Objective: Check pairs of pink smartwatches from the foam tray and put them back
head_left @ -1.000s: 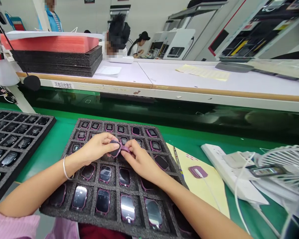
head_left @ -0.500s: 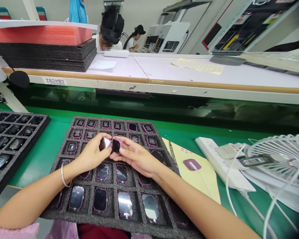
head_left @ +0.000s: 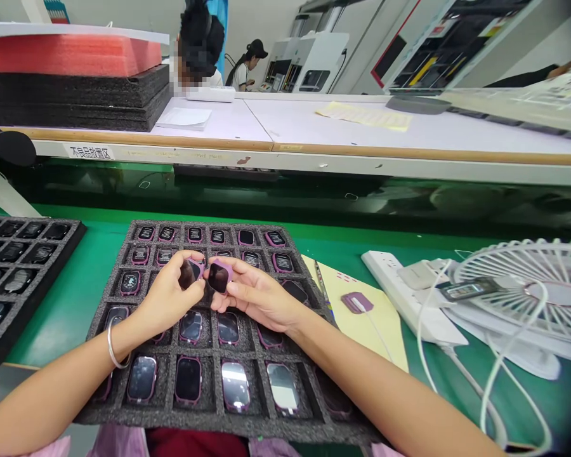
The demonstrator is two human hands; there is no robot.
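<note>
Above the middle of a dark foam tray (head_left: 190,416), both of my hands hold purple-framed smartwatch bodies side by side. My left hand (head_left: 171,289) pinches one smartwatch (head_left: 189,273) between thumb and fingers, its dark screen tilted. In my right hand (head_left: 254,292) is a second smartwatch (head_left: 219,277), screen facing me, thumb on its lower edge. The two watches are close together; I cannot tell whether they touch. Below and around my hands, the tray's compartments hold more purple watches, such as a dark-screened watch (head_left: 189,379). Several in the back rows show lit text.
Another foam tray (head_left: 71,244) with dark watches lies at the left. To the right are a yellow sheet (head_left: 375,317) with a purple charging piece (head_left: 356,303), a power strip (head_left: 394,292), white cables and a fan (head_left: 528,292). A raised shelf (head_left: 285,120) spans the back; people sit beyond it.
The view has shifted slightly, moving the scene left. The left-hand watch has tilted, so its bright reflection is gone, and the right-hand watch's screen shows more fully.
</note>
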